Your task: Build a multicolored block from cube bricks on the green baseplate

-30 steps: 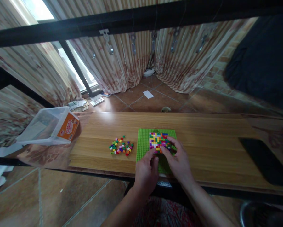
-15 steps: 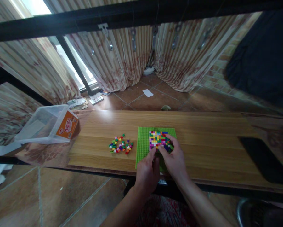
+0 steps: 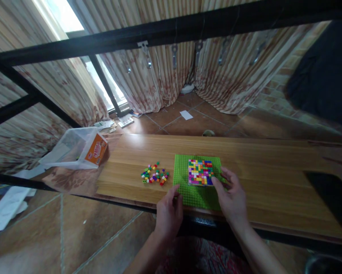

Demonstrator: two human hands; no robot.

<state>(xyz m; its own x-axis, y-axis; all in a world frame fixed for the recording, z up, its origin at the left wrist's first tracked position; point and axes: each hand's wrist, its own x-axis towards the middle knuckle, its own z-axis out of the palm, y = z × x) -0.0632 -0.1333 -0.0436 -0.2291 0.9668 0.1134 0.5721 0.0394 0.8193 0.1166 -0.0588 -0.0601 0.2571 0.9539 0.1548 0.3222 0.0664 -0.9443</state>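
A green studded baseplate (image 3: 182, 171) lies on the wooden table. On it sits a rectangular patch of small multicoloured building bricks (image 3: 199, 171), packed edge to edge. My right hand (image 3: 233, 196) is at the plate's right side with thumb and fingers apart; its thumb tip is by the patch's lower right corner, and I cannot tell whether it touches. My left hand (image 3: 168, 213) hovers at the lower left edge of the plate, fingers loosely bent and apart, with no brick visible in them. Left of the plate, loose bricks (image 3: 155, 175) are scattered on the table.
The wooden table top (image 3: 262, 163) runs wide to both sides. A clear plastic bin (image 3: 73, 150) with an orange label stands at its left end. At the right lies a dark flat object (image 3: 332, 196). A black metal bar (image 3: 165, 32) crosses in front of the curtains.
Both hands have drawn apart from the brick patch, the left down and leftward, the right to the right, uncovering the patch. The camera view has shifted, so the whole scene sits further right.
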